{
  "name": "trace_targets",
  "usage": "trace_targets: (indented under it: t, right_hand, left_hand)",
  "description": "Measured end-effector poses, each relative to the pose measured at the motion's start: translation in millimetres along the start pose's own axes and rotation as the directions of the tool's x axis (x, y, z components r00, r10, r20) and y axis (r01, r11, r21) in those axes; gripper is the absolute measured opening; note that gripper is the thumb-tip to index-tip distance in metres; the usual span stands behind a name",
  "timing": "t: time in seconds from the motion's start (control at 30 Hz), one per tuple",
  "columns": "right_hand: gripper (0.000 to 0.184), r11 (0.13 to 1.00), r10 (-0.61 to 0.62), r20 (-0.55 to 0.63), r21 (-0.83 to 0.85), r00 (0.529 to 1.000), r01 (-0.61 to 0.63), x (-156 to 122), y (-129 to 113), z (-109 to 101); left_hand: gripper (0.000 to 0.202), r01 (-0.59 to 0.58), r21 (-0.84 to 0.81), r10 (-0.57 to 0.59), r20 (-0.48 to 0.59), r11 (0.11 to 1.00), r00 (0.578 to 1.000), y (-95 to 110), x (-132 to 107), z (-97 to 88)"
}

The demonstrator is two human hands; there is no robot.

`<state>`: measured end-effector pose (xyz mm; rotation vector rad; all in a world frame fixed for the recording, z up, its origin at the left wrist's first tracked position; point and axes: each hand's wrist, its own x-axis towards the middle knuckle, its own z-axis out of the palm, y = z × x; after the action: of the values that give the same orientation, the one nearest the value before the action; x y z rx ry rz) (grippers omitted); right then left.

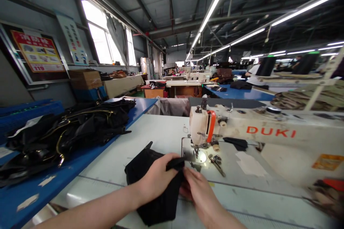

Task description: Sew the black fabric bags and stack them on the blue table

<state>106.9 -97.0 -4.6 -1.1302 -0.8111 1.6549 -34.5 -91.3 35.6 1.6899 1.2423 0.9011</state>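
Fabric (pixel 161 205), folded, black: we're pinching edge, left hand (pixel 161 173), right hand (pixel 198 185), near white metal sewing machine (pixel 236 123), ideally keeping fold even.

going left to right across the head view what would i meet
Pile of black pieces with gold zips → black fabric piece → right hand → small dark strip → orange lettering → yellow-orange label.

The pale table (pixel 161 128) carries a sewing machine (pixel 236 120), a metal tool (pixel 218 166) just beside the needle plate (pixel 189 152) and a dark scrap (pixel 236 144) farther back. Black cloth (pixel 139 166) is over its near part; whether it rests there is unclear. The blue table (pixel 64 175) bears 1 black pile (pixel 88 125) with gold trim and 2 pale scraps (pixel 28 202).
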Motion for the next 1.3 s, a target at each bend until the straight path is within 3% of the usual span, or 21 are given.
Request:
trace_targets:
  t: [0.07,0.13,0.23,0.3,0.37,0.47,0.53,0.57,0.63,0.73,0.87,1.13,1.3]
  right_hand:
    - [0.035,1.0,0.014,-0.011,0.001,1.0,-0.014,2,-2,-1]
    - [0.036,1.0,0.024,-0.018,0.005,1.0,-0.024,4,-3,-3]
    - [0.037,0.999,0.039,-0.032,0.008,0.999,-0.039,8,-2,-6]
    - [0.037,0.999,0.046,-0.035,0.004,0.998,-0.046,10,0,-7]
    - [0.036,0.999,0.042,-0.031,-0.006,0.999,-0.042,11,2,-7]
    - [0.036,0.999,0.011,-0.028,-0.03,1.0,-0.012,12,2,-5]
    - [0.035,0.999,-0.014,-0.028,-0.049,0.999,0.013,12,0,-3]
    - [0.036,0.998,-0.021,-0.028,-0.059,0.999,0.02,11,-2,-3]
    - [0.036,0.997,-0.026,-0.027,-0.078,0.999,0.024,11,-5,-2]
    - [0.035,0.994,-0.026,-0.017,-0.103,1.0,0.024,11,-9,-2]
    - [0.031,0.99,-0.027,0.012,-0.14,1.0,0.028,12,-12,-4]
    - [0.028,0.972,-0.006,0.019,-0.235,1.0,0.011,27,-17,-9]
    - [0.022,0.97,-0.023,0.003,-0.241,1.0,0.023,29,-24,-12]
  left_hand:
    - [0.04,0.07,-0.15,-0.058,0.084,0.986,0.995,-1,12,-6.2]
    - [0.048,0.189,-0.292,-0.145,0.167,0.937,0.975,-3,21,-11.0]
    - [0.061,0.25,-0.326,-0.185,0.219,0.912,0.958,-6,23,-12.8]
    - [0.061,0.11,-0.153,-0.081,0.187,0.982,0.979,-8,20,-11.8]
    - [0.062,-0.115,0.139,0.092,0.162,0.984,0.983,-7,17,-10.9]
    - [0.069,-0.398,0.522,0.336,0.215,0.755,0.917,-3,17,-11.3]
    - [0.069,-0.523,0.61,0.425,0.314,0.595,0.849,-1,20,-12.6]
    - [0.065,-0.563,0.609,0.44,0.359,0.558,0.823,0,23,-13.3]
    - [0.055,-0.575,0.558,0.423,0.39,0.598,0.818,0,26,-14.7]
    - [0.041,-0.475,0.463,0.361,0.316,0.749,0.877,-1,27,-15.6]
    - [0.012,-0.392,0.35,0.308,0.272,0.851,0.912,-6,24,-14.8]
    - [0.023,-0.275,0.347,0.206,0.223,0.897,0.953,-20,34,-11.6]
    - [0.011,-0.253,0.255,0.208,0.193,0.933,0.959,-26,40,-10.7]
